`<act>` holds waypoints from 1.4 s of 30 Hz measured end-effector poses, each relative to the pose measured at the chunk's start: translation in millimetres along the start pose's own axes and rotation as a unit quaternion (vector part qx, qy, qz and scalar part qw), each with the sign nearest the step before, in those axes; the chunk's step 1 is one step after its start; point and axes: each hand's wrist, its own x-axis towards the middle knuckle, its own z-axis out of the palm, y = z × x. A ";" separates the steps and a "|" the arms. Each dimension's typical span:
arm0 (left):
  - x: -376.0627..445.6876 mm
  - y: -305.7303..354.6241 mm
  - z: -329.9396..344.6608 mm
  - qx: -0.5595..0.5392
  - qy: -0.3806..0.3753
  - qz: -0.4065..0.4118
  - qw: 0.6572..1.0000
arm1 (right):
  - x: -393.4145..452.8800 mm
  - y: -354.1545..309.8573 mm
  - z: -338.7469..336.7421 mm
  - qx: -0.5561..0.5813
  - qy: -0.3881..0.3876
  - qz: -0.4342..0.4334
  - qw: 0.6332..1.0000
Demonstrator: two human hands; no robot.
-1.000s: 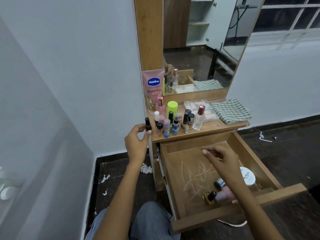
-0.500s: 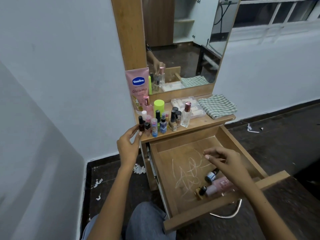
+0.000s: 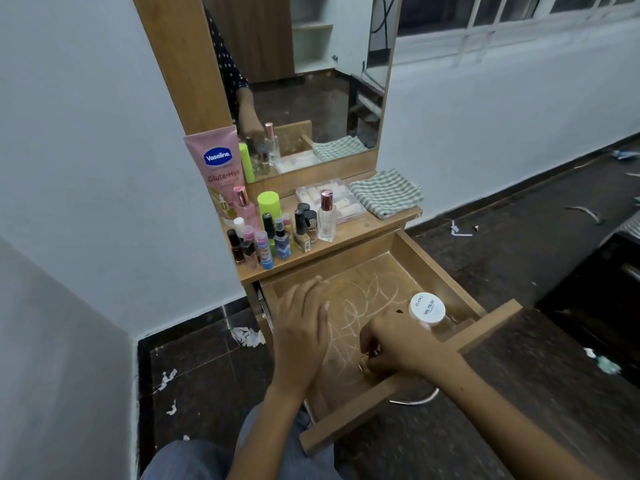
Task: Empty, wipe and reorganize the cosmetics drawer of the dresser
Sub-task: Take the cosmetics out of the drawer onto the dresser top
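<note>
We reach into the open drawer point(image 3: 446, 268): our left hand point(image 3: 304, 327) hovers flat with fingers spread, and our right hand point(image 3: 398, 344) pinches a small bottle near the front wall. A white-lidded jar point(image 3: 426, 308) sits just beside it, while the cosmetics point(image 3: 277, 230) stand crowded on the bench point(image 3: 374, 223) above.

Dark speckled stone floor point(image 3: 519, 271) littered with torn white paper scraps point(image 3: 246, 336), more near white painted wall point(image 3: 104, 133). Tall wood-framed mirror point(image 3: 311, 81) reflects a wooden wardrobe. White-barred window point(image 3: 519, 12) upper right. Blue denim trouser knee point(image 3: 194, 459) at bottom edge.
</note>
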 end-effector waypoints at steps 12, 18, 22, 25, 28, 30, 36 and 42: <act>32.2 -15.3 35.6 0.206 -0.174 0.047 0.962 | 41.3 14.4 -42.3 0.281 0.323 0.059 0.902; 38.2 -16.2 41.4 0.219 -0.206 0.009 0.954 | 83.5 8.0 -77.1 0.302 0.433 0.075 0.846; 40.0 -15.5 41.4 0.224 -0.222 -0.003 0.949 | 104.0 5.8 -85.0 0.279 0.446 0.092 0.845; 40.9 -13.3 39.7 0.225 -0.221 -0.012 0.949 | 111.0 6.0 -86.8 0.295 0.428 0.090 0.849; 42.0 -11.6 38.8 0.225 -0.217 -0.014 0.950 | 116.5 7.3 -79.8 0.285 0.408 0.097 0.862; 41.8 -10.6 39.3 0.224 -0.216 -0.015 0.950 | 118.0 6.2 -76.2 0.283 0.415 0.094 0.860; 41.9 -9.3 36.9 0.228 -0.220 -0.006 0.948 | 117.0 6.3 -75.1 0.310 0.420 0.070 0.850; 44.2 -4.4 34.2 0.206 -0.227 -0.023 0.952 | 71.5 44.0 -66.7 0.194 0.304 -0.010 0.933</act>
